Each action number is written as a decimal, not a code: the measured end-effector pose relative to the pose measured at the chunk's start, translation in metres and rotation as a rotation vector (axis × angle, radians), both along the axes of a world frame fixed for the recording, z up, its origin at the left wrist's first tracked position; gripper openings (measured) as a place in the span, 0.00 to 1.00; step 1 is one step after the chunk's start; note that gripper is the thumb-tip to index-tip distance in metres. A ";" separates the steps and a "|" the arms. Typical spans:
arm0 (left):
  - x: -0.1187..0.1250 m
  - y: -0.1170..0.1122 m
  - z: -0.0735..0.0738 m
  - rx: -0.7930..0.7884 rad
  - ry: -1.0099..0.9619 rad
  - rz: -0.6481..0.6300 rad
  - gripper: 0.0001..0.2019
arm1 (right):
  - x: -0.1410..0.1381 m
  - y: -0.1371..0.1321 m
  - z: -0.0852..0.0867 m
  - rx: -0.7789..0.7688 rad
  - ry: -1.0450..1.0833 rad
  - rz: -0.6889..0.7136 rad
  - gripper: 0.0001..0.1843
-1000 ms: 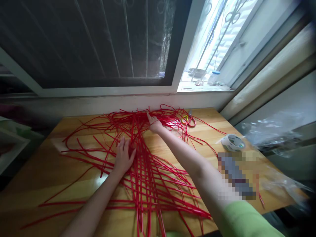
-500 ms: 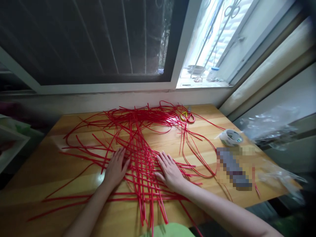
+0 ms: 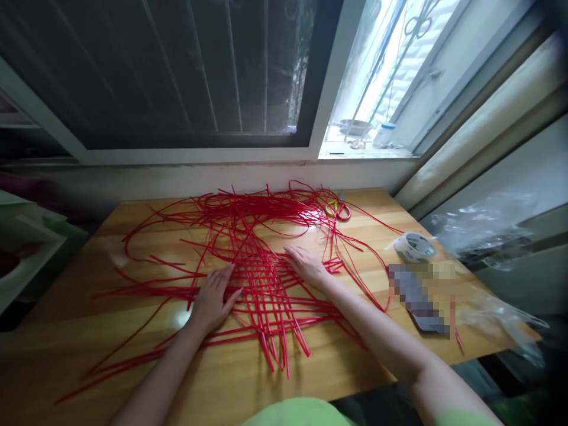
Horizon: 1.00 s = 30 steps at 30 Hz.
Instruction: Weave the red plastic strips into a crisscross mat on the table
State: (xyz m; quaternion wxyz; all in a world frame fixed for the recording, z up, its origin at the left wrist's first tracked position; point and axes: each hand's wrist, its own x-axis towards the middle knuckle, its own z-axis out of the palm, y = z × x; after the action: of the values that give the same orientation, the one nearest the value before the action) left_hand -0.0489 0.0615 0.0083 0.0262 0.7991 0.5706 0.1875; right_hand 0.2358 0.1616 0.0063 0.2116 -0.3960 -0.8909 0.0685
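Many long red strips (image 3: 261,278) lie crossed in a loose woven lattice on a wooden table (image 3: 80,307), with a tangle of loose ends toward the window. My left hand (image 3: 213,299) lies flat with fingers spread on the lattice's left edge. My right hand (image 3: 306,264) rests palm down, fingers stretched out, on the lattice's upper right part. Neither hand grips anything.
Yellow and red scissors (image 3: 337,209) lie at the back of the table among the strips. A roll of tape (image 3: 415,247) sits at the right, with a blurred flat object (image 3: 417,296) and clear plastic wrap (image 3: 501,313) nearer the right edge. A window frame runs behind.
My right hand came back from the far tangle to the lattice, then slid up and right. The woven part has shifted toward the window, so its near ends lie farther from the table's front edge.
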 end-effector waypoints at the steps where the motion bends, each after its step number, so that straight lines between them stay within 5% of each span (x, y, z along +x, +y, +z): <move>1: 0.003 -0.002 0.001 0.005 0.014 0.016 0.34 | 0.002 -0.003 0.005 -0.012 0.002 -0.041 0.20; 8: 0.034 -0.017 0.003 -0.017 0.056 0.036 0.45 | 0.010 -0.074 0.040 -0.119 -0.213 -0.059 0.21; 12: 0.048 -0.019 -0.001 -0.023 0.032 0.084 0.45 | 0.016 -0.104 0.041 -0.129 -0.300 -0.264 0.10; 17: 0.060 -0.015 -0.007 -0.062 0.044 0.095 0.48 | 0.025 -0.108 0.029 -0.134 -0.311 -0.432 0.02; 30: 0.060 -0.011 -0.015 -0.136 0.102 -0.005 0.47 | -0.014 -0.087 0.005 -0.205 0.049 -0.348 0.05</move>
State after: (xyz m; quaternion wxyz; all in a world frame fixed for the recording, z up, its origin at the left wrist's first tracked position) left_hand 0.0107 0.0508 -0.0067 0.0517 0.8054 0.5806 0.1075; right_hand 0.2221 0.0743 0.0111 0.2005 -0.5615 -0.7921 0.1308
